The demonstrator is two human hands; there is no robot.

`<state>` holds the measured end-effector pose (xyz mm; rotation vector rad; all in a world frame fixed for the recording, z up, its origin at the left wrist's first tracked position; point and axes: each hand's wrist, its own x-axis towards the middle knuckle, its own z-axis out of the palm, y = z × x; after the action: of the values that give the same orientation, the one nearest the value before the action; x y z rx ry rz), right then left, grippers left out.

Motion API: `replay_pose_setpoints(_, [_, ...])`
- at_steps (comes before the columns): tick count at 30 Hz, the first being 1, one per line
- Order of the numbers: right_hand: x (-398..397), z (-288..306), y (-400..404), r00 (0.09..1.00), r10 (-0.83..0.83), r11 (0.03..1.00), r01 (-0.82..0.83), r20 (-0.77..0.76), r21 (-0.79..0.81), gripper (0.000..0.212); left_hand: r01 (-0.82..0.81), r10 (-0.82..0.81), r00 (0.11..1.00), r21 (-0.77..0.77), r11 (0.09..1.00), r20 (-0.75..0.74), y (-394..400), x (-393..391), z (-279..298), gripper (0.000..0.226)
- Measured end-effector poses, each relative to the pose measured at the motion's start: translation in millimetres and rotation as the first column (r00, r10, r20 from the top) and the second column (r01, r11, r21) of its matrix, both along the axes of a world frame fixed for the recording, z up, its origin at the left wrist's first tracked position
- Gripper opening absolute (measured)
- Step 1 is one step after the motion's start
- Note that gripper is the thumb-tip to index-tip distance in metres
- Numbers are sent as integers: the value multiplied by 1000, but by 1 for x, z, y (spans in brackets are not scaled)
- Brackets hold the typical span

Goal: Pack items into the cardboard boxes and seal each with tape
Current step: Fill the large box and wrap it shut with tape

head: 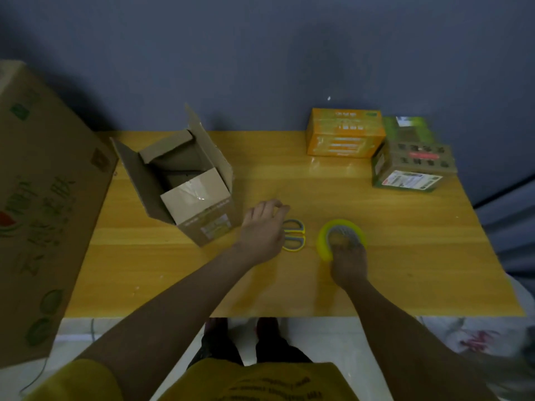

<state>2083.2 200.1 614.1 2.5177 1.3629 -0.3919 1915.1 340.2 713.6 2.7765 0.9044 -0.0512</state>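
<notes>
Left of the scissors (294,235), the open cardboard box (185,180) stands with its mouth and long axis upward. The left hand (262,230) hovers relaxed over the scissors, whose handles point right; right of them the right hand (348,263) grips the yellow tape roll (325,241). All sit on a wooden worktop (405,256) against a blue-grey wall (260,53).

The person wears a mustard-yellow short-sleeved T-shirt (260,383) with dark printed lettering across the front — too blurred to read. Both forearms are bare, with no watch or rings visible. Below the shirt show dark trousers (249,351).
</notes>
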Motion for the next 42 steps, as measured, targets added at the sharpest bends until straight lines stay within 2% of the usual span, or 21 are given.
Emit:
replay_pose_setpoints(2, [0, 10, 3, 994, -37, 990, 50, -102, 129, 54, -33, 23, 998, -194, 980, -53, 0, 6, -2, 53])
replay_pose_setpoints(3, [-1, 14, 2, 979, -29, 963, 81, -201, 256, 55, -52, 39, 998, -273, 961, -51, 1, 10, -2, 54])
replay_pose_setpoints(5, [-5, 22, -3, 917, 61, 887, 132, -395, 443, 55, -79, 71, 997, -410, 908, -35, 4, 21, -1, 58])
replay_pose_setpoints(7, [-12, 32, -7, 871, 102, 853, 172, -481, 492, 50, -109, 128, 992, -533, 839, -2, 9, 33, 3, 63])
replay_pose_setpoints(10, [-25, 56, -2, 845, 117, 836, 200, -521, 511, 52, -119, 210, 975, -636, 762, 68, 13, 42, 9, 61])
replay_pose_setpoints(13, [-36, 72, 4, 832, 136, 810, 220, -538, 544, 53, -92, 242, 957, -627, 773, 158, 15, 34, 12, 51])
replay_pose_setpoints(16, [-46, 78, 11, 826, 144, 788, 238, -545, 568, 56, -69, 222, 947, -532, 844, 231, 16, 20, 20, 47])
replay_pose_setpoints(22, [-72, 83, 29, 812, 148, 792, 245, -564, 560, 56, -48, 169, 956, -440, 897, 241, 20, -11, 25, 46])
replay_pose_setpoints(29, [-95, 81, 45, 785, 180, 766, 266, -593, 585, 27, -44, 161, 947, -383, 923, 278, 31, -41, 28, 41])
replay_pose_setpoints(33, [-104, 81, 50, 784, 170, 769, 274, -598, 577, 30, -35, 169, 937, -398, 917, 307, 42, -53, 28, 23])
replay_pose_setpoints(38, [-112, 82, 49, 778, 156, 779, 282, -608, 560, 34, 24, 157, 940, -515, 857, 304, 62, -61, 25, 3])
replay_pose_setpoints(42, [-116, 83, 47, 773, 146, 785, 289, -617, 548, 42, 72, 103, 948, -515, 854, 302, 68, -65, 26, 11])
